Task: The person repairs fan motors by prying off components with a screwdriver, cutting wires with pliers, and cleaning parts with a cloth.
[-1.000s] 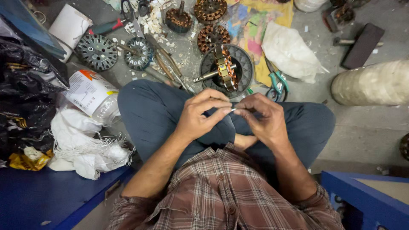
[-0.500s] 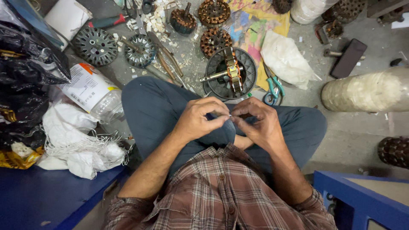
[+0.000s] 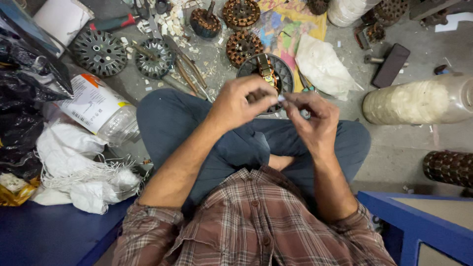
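Note:
I sit cross-legged on a concrete floor in blue trousers and a plaid shirt. My left hand (image 3: 241, 101) and my right hand (image 3: 310, 118) meet in front of me, fingertips pinching a small white strip (image 3: 282, 98) between them. Just beyond my hands lies a round dark motor housing (image 3: 283, 69) with a copper-wound part and a brass piece in it, partly hidden by my left hand.
Copper-wound stators (image 3: 241, 47), dark round fan covers (image 3: 101, 51), pliers and white scraps lie ahead. A clear plastic jar (image 3: 98, 111) and white cloth (image 3: 79, 177) sit left; a large jar (image 3: 419, 101) lies right. Blue furniture edges (image 3: 409, 216) flank me.
My hands have risen from my lap toward the motor housing, still pinching the small white strip. The view has tilted slightly.

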